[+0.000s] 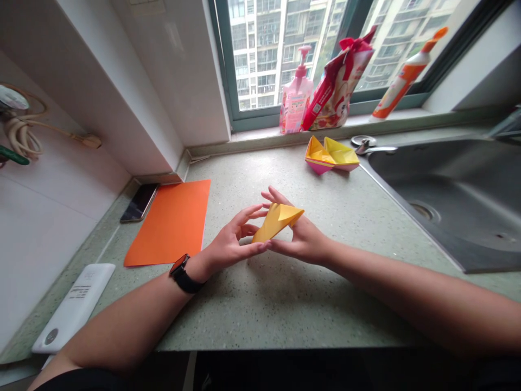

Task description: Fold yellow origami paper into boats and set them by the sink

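Between both my hands, just above the counter, is a folded piece of yellow paper (pixel 277 220) with a pointed end towards the right. My left hand (pixel 234 239) grips its left side, thumb at the lower edge and fingers behind; a black watch is on that wrist. My right hand (pixel 303 236) holds the paper from the right, with its thumb along the bottom edge and its fingers partly hidden behind. Farther back stand folded paper boats (pixel 331 156), yellow inside and pink outside. An orange sheet of paper (pixel 173 220) lies flat to the left of my left hand.
A dark phone (pixel 139 203) touches the orange sheet's left side. Nearer on the left lies a white power bank (pixel 74 307). The steel sink (pixel 459 260) is at the right. A pink pump bottle (pixel 296 100), a red bag (pixel 340 87) and an orange-white bottle (pixel 407 79) line the windowsill.
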Motion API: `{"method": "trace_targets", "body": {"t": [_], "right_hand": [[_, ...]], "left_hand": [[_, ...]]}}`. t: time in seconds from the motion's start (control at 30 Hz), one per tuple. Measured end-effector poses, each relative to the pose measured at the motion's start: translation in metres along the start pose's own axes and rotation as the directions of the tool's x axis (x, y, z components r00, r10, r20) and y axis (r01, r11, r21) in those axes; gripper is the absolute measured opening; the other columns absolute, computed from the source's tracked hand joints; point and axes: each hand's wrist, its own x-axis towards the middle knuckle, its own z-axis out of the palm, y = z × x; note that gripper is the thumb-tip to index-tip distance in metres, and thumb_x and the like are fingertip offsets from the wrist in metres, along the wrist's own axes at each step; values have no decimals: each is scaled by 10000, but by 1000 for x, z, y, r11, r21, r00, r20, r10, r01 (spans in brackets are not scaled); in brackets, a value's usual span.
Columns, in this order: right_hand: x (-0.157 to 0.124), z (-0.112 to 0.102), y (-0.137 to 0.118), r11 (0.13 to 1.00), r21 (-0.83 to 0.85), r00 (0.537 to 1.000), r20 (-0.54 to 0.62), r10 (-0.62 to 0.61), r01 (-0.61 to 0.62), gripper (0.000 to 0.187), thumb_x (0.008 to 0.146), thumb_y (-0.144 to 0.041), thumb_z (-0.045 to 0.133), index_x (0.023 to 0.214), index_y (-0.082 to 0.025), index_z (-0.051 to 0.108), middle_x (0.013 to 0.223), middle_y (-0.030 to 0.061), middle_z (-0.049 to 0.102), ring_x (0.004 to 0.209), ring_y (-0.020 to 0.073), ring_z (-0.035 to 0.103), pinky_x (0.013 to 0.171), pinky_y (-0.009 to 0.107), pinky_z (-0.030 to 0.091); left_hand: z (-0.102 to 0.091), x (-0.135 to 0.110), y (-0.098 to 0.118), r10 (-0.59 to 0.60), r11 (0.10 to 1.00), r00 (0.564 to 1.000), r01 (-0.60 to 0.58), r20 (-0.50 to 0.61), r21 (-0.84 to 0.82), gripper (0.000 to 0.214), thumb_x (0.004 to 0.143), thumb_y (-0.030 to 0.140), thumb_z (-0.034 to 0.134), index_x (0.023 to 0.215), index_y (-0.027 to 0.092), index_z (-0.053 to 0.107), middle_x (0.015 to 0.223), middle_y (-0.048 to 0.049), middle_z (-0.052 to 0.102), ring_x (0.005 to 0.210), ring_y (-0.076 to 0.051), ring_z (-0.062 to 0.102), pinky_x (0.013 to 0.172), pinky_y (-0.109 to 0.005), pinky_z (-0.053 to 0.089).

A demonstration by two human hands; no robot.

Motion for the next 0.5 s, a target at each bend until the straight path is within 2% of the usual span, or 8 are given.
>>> {"method": "trace_targets", "body": {"t": [0.1, 0.27, 0.37, 0.5], "right_hand": [[0, 0, 0, 1000, 10, 1000, 11, 22, -22, 1138, 954, -525, 836, 1798, -389, 86, 1786, 200, 372, 1548, 398, 527, 1208, 674, 510], [1, -3, -1, 1000, 7, 999, 39, 17, -18, 1138, 969, -484, 815, 1799, -401, 41, 1813, 167, 329, 1605, 411, 446, 1226, 673, 496], [0, -3, -2, 999, 33, 999, 50, -21, 19, 1132, 982, -414, 784, 1796, -413, -3, 1848, 129, 254, 1596, 391, 464, 1250, 637, 488], [-1, -1, -3, 995, 14, 994, 47, -95, 94, 1083, 1007, -297, 692, 1793, -419, -43, 1878, 90, 150, 1616, 367, 439, 1278, 608, 462]], "left_hand": [[1, 0, 1, -15, 999, 1000, 15, -2, -48, 748, 1002, 441, 831, 1652, 383, 464, 1702, -182, 498, 1182, -261, 762, 974, -419, 659], [2, 0, 5, -41, 989, 999, 38, -17, -141, 675, 1021, 451, 801, 1624, 386, 506, 1696, -165, 507, 1194, -287, 750, 928, -400, 649], [3, -1, 7, 12, 997, 999, -16, -52, -74, 654, 1027, 464, 782, 1617, 371, 515, 1693, -157, 511, 1228, -298, 734, 998, -449, 635], [4, -3, 8, 134, 984, 988, -123, -80, 125, 625, 1072, 484, 694, 1641, 341, 480, 1673, -162, 541, 1285, -320, 723, 1083, -514, 608]]}}
